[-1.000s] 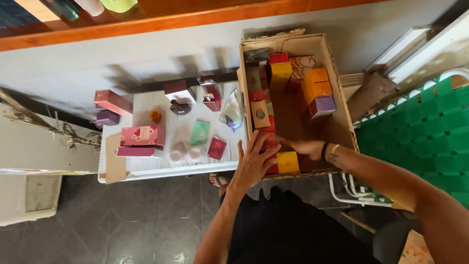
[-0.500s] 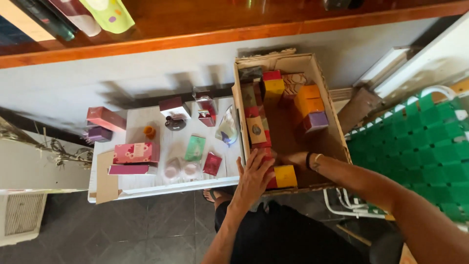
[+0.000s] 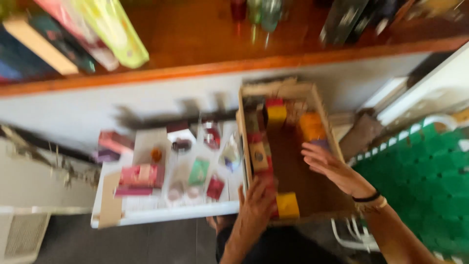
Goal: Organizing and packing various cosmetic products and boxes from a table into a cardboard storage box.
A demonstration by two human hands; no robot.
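The left hand (image 3: pixel 256 208) lies flat, fingers together, on the near left corner of the cardboard box (image 3: pixel 326 128), covering a red carton (image 3: pixel 270 183) against the left wall; whether it grips the carton cannot be told through the blur. Just at its 3 o'clock stands a yellow carton (image 3: pixel 288 205), touching the near wall. The right hand (image 3: pixel 332 168) hovers open, fingers spread, over the bare brown floor of the box, holding nothing; a dark band and a light band (image 3: pixel 370 201) ring its wrist.

The middle of the box is open room, with cartons packed along its edges: a row down the left wall, one yellow carton (image 3: pixel 277 115) at the far end at 12 o'clock, an orange one (image 3: pixel 311 127) by the right wall, a purple one mostly hidden behind the right fingertips.

At 9 o'clock from the box a white tabletop (image 3: pixel 161 215) carries about ten small packages, too smeared to count surely; a pink box (image 3: pixel 141 174) and a green packet (image 3: pixel 199 171) stand out. A green woven chair (image 3: pixel 430 171) sits at 3 o'clock, cut off by the frame. At 12 o'clock a wooden shelf (image 3: pixel 205 49) carries books and bottles, cropped at the top.
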